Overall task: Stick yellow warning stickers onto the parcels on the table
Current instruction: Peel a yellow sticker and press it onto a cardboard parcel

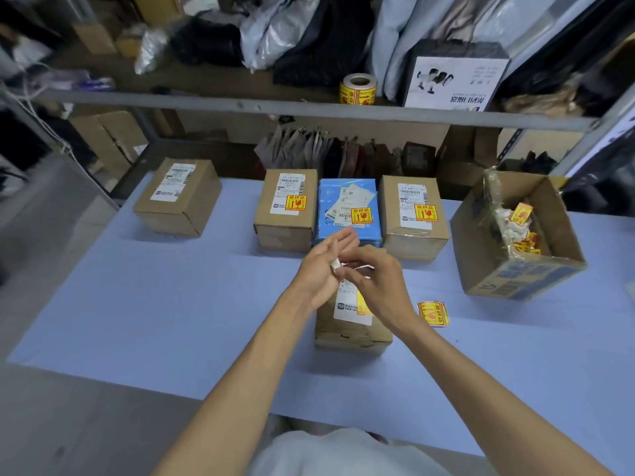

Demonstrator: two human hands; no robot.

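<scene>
My left hand (324,266) and my right hand (376,283) meet above a brown parcel (350,333) near the table's middle. Between their fingertips they pinch a small white scrap of sticker backing (336,265). That parcel carries a white label with a yellow sticker (363,305), partly hidden by my right hand. Behind stand a brown parcel (285,209), a blue parcel (348,211) and another brown parcel (414,216), each with a yellow warning sticker. A brown parcel (178,197) at the far left shows only a white label. Loose yellow stickers (433,313) lie to the right.
An open cardboard box (515,242) with sticker scraps stands at the right of the pale blue table (171,321). A roll of yellow stickers (357,89) sits on the metal shelf behind, among bags and a white box (453,80).
</scene>
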